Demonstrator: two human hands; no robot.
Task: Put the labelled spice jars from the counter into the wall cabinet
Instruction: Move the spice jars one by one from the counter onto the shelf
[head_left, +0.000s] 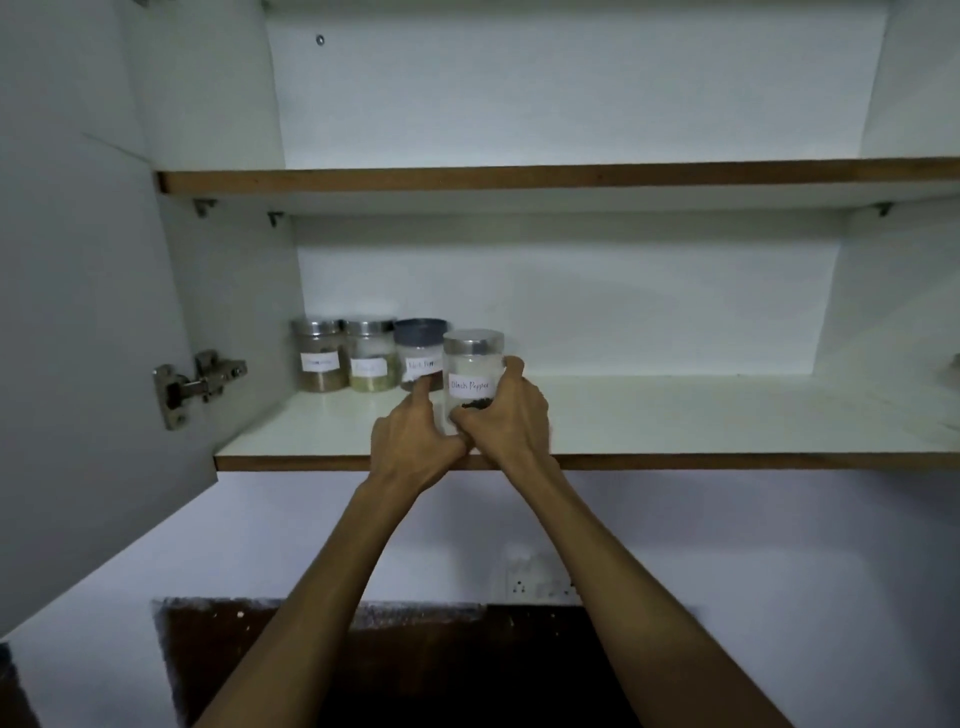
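Observation:
A clear jar with a steel lid and a "Black Pepper" label (471, 370) stands on the lower shelf (675, 421) of the open wall cabinet. My right hand (506, 415) grips it from the right side and front. My left hand (413, 441) is beside it, with one finger stretched out to touch the dark-lidded labelled jar (420, 348) behind. Two more labelled jars with steel lids stand in a row at the shelf's back left: one with brown contents (318, 356) and one with greenish contents (370, 358).
The cabinet door (78, 312) hangs open on the left, its hinge (192, 384) showing. The upper shelf (519, 179) runs above. A wall socket (540, 584) sits below the cabinet, over a dark brown panel (363, 665).

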